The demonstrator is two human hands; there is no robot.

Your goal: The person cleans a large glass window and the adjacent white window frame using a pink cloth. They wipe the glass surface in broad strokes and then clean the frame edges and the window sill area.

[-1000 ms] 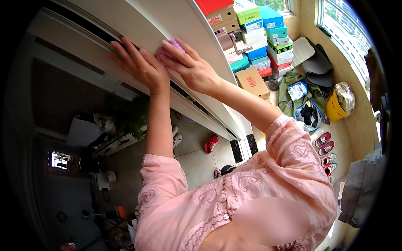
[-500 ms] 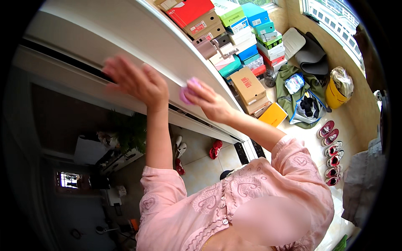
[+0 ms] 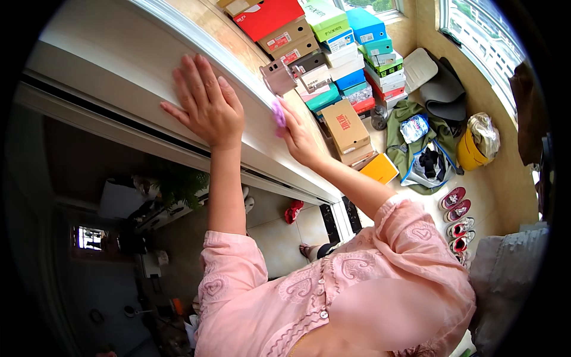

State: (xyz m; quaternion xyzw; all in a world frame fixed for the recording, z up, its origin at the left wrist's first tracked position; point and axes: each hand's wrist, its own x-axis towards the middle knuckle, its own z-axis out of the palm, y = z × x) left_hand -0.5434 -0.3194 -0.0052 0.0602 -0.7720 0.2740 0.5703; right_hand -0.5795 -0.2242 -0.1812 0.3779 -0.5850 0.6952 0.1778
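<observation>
My left hand lies with its fingers stretched and spread on the broad white door frame. In my right hand, a small crumpled purple cloth is held between thumb and fingers. It rests against the ridged outer edge of the frame, to the right of my left hand. My right fingers partly hide the cloth. Just above it, a pinkish metal fitting juts out beside the frame.
Stacked shoe boxes stand at the back right, with a brown box and a yellow box nearer. A green bag, yellow bucket and several shoes line the floor. A dim room with a plant lies left.
My left hand has moved right and settled on the frame, fingers now clearly spread. My right hand has shifted slightly right with the purple cloth, onto the frame's outer edge.
</observation>
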